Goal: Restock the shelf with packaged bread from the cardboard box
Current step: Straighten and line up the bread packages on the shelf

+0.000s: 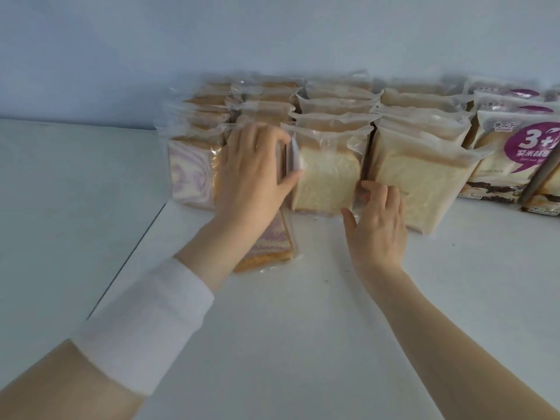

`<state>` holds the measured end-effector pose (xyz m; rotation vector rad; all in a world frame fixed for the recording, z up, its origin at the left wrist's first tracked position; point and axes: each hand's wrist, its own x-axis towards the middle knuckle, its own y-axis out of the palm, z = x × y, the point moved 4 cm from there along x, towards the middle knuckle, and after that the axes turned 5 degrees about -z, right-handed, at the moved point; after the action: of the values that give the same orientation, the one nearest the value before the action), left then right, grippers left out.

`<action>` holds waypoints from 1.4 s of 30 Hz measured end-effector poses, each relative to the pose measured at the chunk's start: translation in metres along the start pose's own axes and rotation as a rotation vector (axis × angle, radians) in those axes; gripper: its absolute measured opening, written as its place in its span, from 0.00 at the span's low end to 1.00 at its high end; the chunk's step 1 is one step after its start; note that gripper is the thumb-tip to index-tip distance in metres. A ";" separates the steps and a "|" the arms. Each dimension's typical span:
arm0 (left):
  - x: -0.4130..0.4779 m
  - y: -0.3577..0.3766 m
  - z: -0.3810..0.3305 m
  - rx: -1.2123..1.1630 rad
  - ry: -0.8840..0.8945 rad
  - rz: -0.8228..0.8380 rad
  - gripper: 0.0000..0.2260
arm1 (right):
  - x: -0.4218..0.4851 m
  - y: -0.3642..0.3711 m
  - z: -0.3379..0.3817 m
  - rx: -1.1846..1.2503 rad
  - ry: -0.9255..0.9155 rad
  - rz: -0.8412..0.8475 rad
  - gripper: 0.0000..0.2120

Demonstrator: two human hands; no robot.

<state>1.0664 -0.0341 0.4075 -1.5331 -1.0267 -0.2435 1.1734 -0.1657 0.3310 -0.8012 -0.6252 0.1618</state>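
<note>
White shelf [303,328] fills my head view, with rows of bagged bread standing upright at its back against the wall. I see the left hand [254,168] laid against the front of the purple-swirl row [188,174], fingers straight and together, the thumb reaching across to the left edge of the front white bread pack [327,183]. The right hand [378,213] is at that pack's lower right corner, fingers curled round its plastic edge, thumb spread apart in front. A loose swirl pack [269,247] lies flat on the shelf under the left wrist. Just right stands a second white row [424,177], then printed purple bags [515,156]. A white sleeve [145,328] covers the left forearm.
</note>
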 end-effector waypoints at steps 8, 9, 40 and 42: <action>-0.086 0.010 0.052 -0.230 -0.789 0.256 0.32 | -0.014 0.002 0.014 0.033 -0.078 0.051 0.19; -0.088 0.011 0.053 -0.309 -0.810 0.223 0.32 | -0.014 0.004 0.016 0.027 -0.084 0.068 0.20; -0.044 0.040 0.060 -0.305 -0.242 -0.116 0.37 | -0.002 0.012 0.026 -0.150 -0.217 0.129 0.25; -0.046 0.037 0.062 -0.285 -0.239 -0.083 0.38 | -0.003 0.010 0.027 -0.148 -0.211 0.163 0.25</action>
<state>1.0415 0.0029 0.3352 -1.8101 -1.2881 -0.2782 1.1566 -0.1434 0.3368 -0.9864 -0.7774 0.3559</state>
